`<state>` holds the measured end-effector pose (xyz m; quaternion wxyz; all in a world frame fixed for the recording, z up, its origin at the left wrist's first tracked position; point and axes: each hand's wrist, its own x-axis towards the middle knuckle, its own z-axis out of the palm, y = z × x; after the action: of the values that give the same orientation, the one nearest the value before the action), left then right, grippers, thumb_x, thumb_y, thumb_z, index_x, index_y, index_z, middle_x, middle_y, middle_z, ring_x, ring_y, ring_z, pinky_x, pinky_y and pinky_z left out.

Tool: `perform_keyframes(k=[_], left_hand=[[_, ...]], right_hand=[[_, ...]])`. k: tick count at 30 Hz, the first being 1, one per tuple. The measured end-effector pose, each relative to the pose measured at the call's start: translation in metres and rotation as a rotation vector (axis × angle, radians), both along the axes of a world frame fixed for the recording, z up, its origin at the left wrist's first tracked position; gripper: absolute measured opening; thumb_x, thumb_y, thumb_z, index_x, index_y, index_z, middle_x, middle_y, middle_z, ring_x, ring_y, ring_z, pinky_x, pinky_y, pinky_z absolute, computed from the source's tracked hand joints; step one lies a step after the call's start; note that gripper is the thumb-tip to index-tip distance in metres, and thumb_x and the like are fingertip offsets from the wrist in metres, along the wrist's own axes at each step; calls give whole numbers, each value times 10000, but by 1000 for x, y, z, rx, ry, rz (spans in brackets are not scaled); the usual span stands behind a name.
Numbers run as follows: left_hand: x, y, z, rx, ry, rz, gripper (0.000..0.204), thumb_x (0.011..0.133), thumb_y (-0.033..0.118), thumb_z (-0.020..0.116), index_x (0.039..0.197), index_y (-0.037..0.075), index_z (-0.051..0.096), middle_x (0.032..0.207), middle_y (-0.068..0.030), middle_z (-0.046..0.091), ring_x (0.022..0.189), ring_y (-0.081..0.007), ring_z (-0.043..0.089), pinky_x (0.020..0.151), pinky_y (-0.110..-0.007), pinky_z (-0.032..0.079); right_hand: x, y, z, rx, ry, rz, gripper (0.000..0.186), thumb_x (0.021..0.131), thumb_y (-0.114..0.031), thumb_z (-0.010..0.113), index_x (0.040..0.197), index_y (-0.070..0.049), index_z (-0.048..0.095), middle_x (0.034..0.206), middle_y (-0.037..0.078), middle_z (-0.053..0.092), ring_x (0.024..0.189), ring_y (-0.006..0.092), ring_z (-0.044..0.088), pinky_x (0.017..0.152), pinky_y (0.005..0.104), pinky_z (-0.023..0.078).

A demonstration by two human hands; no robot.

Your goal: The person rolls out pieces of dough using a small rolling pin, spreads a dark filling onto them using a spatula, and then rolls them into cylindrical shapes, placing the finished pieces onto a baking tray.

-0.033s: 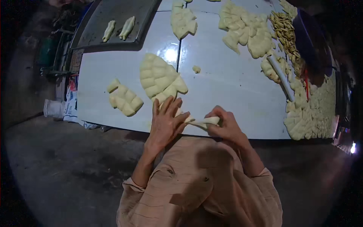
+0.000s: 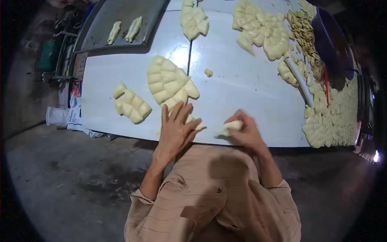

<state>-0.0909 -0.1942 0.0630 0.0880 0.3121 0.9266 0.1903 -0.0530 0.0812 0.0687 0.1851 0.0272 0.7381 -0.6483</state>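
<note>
My left hand (image 2: 173, 131) lies palm down near the table's front edge, fingers spread over the near end of a pale dough slab (image 2: 167, 80) scored into blocks. A bit of dough (image 2: 199, 126) pokes out beside its thumb. To the right, my right hand (image 2: 249, 134) is closed around a soft piece of dough (image 2: 233, 127), whose ragged end points left. The two hands are apart, with bare white table between them. Left of my left hand sits a smaller cut dough slab (image 2: 133, 107). A small dough lump (image 2: 208, 73) rests farther back.
A dark metal tray (image 2: 90, 40) with two shaped dough pieces stands at the far left. More dough slabs (image 2: 264, 28) lie at the back. On the right are a pale tube (image 2: 299, 80), many small dough strips (image 2: 302, 32) and a dark purple basin (image 2: 330, 44).
The dough stretched between my hands has come apart. My right hand has moved slightly right with its piece, while my left hand stays put on the slab.
</note>
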Motion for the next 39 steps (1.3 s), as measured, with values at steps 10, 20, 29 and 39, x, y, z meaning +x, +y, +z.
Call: perform_keyframes(k=[10, 20, 29, 39], left_hand=[[-16, 45, 29, 61, 15, 18, 641, 864, 480, 747, 1381, 135, 589, 1485, -154, 468, 1415, -372, 381, 1174, -702, 131], [11, 110, 7, 98, -48, -164, 712, 921, 409, 695, 1488, 59, 445, 1466, -127, 500, 1369, -281, 474, 1194, -584, 250], [15, 130, -31, 12, 59, -132, 958, 845, 619, 662, 1547, 34, 378, 1611, -140, 374, 1526, -289, 282, 1172, -700, 160], [43, 139, -44, -27, 98, -117, 952, 896, 710, 531, 1545, 35, 360, 1617, -200, 334, 1514, -348, 293, 1157, -731, 132]], right_hand=[[-15, 36, -8, -277, -214, -505, 300, 954, -145, 670, 1206, -55, 533, 902, 112, 708, 770, 143, 667, 636, 311, 540], [5, 32, -1, 790, 219, -431, 547, 992, -544, 561, 1171, -35, 650, 938, 158, 742, 853, 341, 734, 725, 457, 555], [22, 48, -45, 1035, 494, 243, 879, 960, -720, 380, 1568, -85, 359, 1636, 136, 330, 1546, 299, 221, 1208, 688, 29], [-15, 151, -6, 991, 538, -508, 459, 940, -204, 641, 1369, -57, 573, 1363, 186, 591, 1271, 377, 539, 1101, 546, 366]])
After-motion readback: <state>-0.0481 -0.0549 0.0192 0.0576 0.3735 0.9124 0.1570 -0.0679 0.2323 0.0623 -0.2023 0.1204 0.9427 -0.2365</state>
